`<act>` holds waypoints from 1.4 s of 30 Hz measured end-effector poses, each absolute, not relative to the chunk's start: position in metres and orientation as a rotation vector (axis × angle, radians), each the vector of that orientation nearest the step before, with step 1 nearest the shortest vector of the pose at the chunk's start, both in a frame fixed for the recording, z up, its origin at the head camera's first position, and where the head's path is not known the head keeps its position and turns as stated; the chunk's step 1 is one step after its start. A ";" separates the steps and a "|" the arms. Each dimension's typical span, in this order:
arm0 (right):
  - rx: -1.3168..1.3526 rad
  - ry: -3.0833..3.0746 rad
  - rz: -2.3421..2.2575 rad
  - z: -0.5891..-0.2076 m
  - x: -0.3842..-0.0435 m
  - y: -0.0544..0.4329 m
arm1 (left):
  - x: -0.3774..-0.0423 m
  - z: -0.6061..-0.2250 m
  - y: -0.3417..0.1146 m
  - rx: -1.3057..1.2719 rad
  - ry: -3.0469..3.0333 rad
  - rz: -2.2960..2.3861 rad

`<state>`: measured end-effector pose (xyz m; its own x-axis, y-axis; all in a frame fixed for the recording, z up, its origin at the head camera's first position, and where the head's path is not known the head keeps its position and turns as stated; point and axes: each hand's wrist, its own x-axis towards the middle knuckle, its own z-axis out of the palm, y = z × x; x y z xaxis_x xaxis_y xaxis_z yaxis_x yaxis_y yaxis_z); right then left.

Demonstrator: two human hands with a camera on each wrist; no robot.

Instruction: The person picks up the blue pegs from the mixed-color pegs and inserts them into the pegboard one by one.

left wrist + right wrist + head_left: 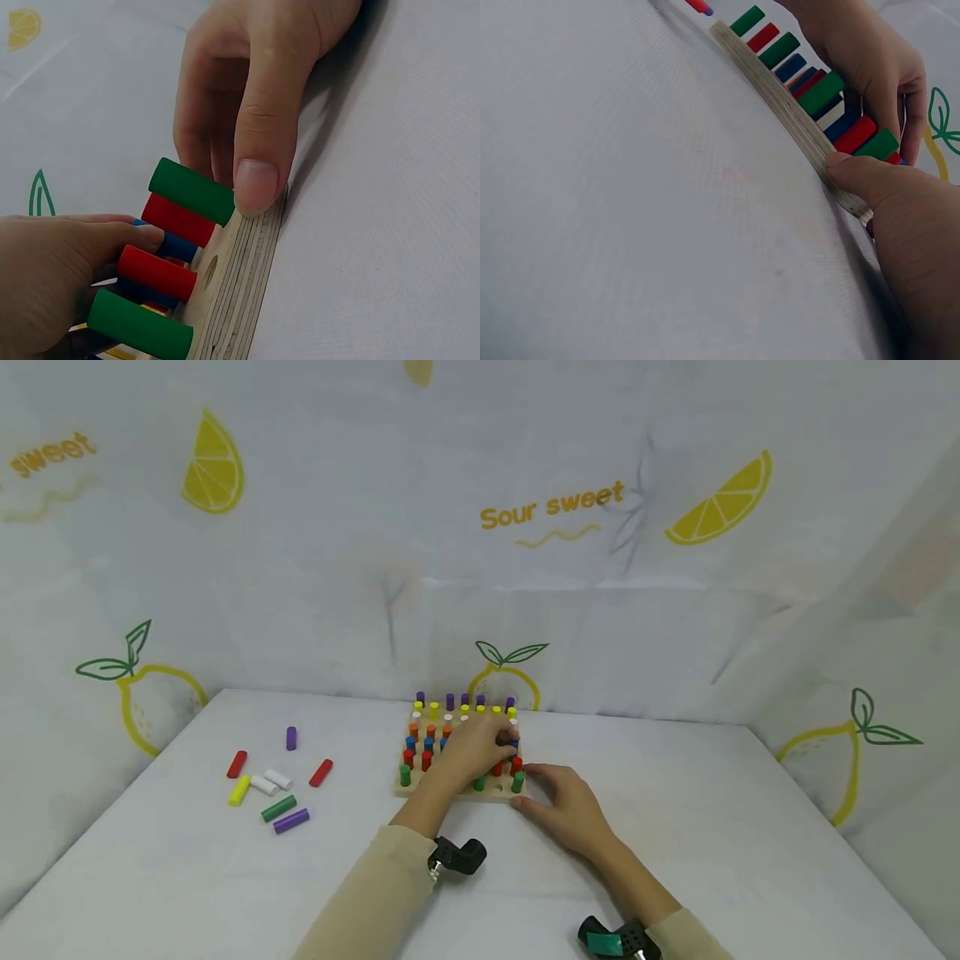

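Note:
A wooden pegboard (495, 795) stands upright in rows of green, red, blue, orange, white, yellow and purple pegs. My left hand (476, 750) reaches over it, its curled thumb and forefinger at a blue peg (174, 243) near the right side. The far side of that pinch is hidden. At the board's near right corner is my right hand (567, 810); its thumb (849, 166) presses the front edge beside a green peg (191, 191), and its other fingers bend along the right side. A bare hole (211, 273) shows in the front row.
Loose pegs lie on the white-covered table left of the board: red (321, 772), white (278, 778), yellow (239, 791), green (278, 808) and purple (291, 821) among them. A white cloth wall with lemon prints (213, 464) rises behind the table.

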<state>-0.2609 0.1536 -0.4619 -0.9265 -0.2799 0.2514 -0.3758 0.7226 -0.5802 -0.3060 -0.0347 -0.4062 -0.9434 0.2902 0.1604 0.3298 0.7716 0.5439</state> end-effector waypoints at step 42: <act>0.596 -2.990 0.933 -0.453 -0.267 0.182 | -0.287 -0.381 -0.080 -0.622 -2.931 -0.831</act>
